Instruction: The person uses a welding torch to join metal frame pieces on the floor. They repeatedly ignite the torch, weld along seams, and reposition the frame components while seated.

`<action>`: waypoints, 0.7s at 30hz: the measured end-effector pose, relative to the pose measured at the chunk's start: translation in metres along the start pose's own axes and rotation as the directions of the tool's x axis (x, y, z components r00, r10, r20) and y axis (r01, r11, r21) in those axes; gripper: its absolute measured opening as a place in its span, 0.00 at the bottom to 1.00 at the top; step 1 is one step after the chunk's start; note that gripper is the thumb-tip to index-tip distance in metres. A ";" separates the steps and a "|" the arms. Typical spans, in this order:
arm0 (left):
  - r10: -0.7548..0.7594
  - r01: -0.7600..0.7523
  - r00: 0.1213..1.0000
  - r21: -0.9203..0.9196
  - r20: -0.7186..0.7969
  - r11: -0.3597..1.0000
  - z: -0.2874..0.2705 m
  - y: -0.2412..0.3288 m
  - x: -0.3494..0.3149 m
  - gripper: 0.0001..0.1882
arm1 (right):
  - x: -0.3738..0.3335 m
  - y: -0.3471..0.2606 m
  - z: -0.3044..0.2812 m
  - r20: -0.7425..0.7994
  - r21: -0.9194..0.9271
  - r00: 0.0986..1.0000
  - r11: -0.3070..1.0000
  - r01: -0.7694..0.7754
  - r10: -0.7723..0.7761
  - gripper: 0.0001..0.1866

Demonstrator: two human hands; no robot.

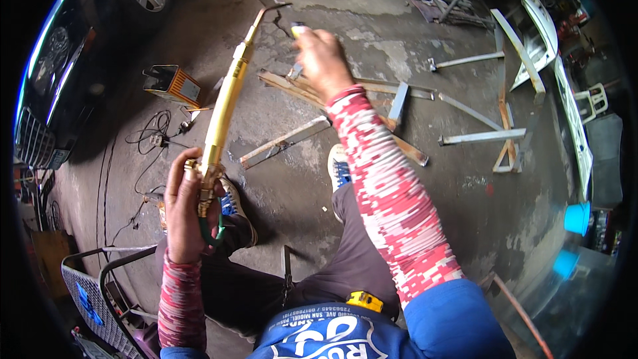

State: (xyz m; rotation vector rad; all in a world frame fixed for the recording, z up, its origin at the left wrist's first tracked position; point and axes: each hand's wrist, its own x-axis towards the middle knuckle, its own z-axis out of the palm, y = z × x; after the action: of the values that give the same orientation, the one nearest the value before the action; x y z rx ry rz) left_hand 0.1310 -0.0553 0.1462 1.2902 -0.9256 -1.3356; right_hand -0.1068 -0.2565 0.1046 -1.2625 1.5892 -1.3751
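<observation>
My left hand (183,203) is closed round the valve end of a brass gas torch (228,103). The torch points up and away from me, its thin bent tip angled to the right. A green hose (214,236) hangs below that grip. My right hand (324,63) is raised to the right of the tip, pinching a small yellow lighter (298,30) with a dark top. A gap separates the lighter from the torch tip. Fingers cover most of the lighter's body.
Cut metal bars (286,141) lie before my shoes, and a welded metal frame (482,135) lies farther right. A yellow-and-black box (174,86) stands left near tangled cables (156,136). A car (60,73) is parked at far left; a mesh chair (100,299) stands close by.
</observation>
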 end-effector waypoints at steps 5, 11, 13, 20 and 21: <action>-0.053 0.043 0.994 0.100 0.093 0.994 -0.002 -0.020 -0.011 0.28 | 0.024 0.028 -0.051 0.090 -0.003 0.975 0.979 -0.205 0.204 0.16; 0.078 -0.113 0.986 0.249 0.146 0.962 -0.006 -0.024 -0.016 0.26 | 0.047 0.069 -0.081 0.092 -0.230 0.949 0.934 -0.274 0.301 0.19; 0.053 -0.094 0.984 0.245 0.168 0.965 -0.006 -0.024 -0.017 0.26 | 0.053 0.081 -0.090 0.136 -0.207 0.952 0.948 -0.242 0.273 0.27; 0.123 -0.179 0.970 0.276 0.208 0.944 -0.020 -0.030 -0.020 0.27 | 0.069 0.091 -0.108 0.190 0.034 0.920 0.934 -0.355 0.343 0.22; 0.114 -0.170 0.976 0.321 0.187 0.932 -0.021 -0.030 -0.021 0.27 | 0.069 0.096 -0.109 0.141 0.069 0.947 0.951 -0.300 0.288 0.26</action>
State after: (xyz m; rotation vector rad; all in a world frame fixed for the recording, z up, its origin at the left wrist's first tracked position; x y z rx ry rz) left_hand 0.1455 -0.0264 0.1182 1.3493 -1.3851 -1.2182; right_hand -0.2511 -0.2896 0.0415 -0.9929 1.5363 -1.1397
